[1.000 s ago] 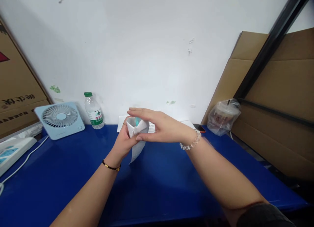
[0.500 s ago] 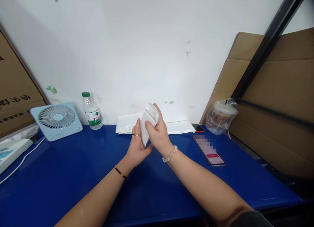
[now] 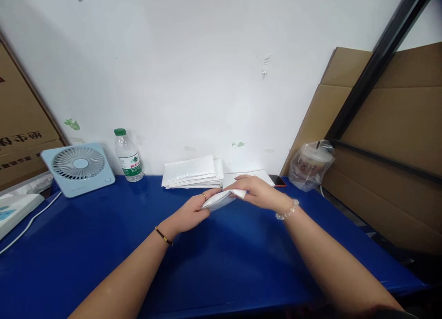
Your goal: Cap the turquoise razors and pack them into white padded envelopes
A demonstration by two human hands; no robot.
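Observation:
A small white padded envelope (image 3: 221, 199) is held between my two hands above the blue table, low and nearly flat, with its right end bent up. My left hand (image 3: 193, 211) grips its left end, thumb on the near side and fingers behind. My right hand (image 3: 257, 192) is closed over the right end, its fingers reaching across the top. Just behind, against the wall, lies a stack of white padded envelopes (image 3: 189, 171). Flat white sheets or envelopes (image 3: 264, 177) beside it are partly covered by my right hand.
On the blue table (image 3: 221, 273) stand a light blue fan (image 3: 79, 169) and a water bottle (image 3: 129, 158) at left. A power strip (image 3: 17, 213) lies further left. At right are a dark, orange-edged phone (image 3: 279, 181) and a bagged drink cup (image 3: 311, 165). Cardboard (image 3: 386, 171) leans beyond.
Both hands have lowered the envelope and turned it from upright to nearly flat. My right hand has moved right. The lit phone at right no longer shows; my right forearm crosses its place.

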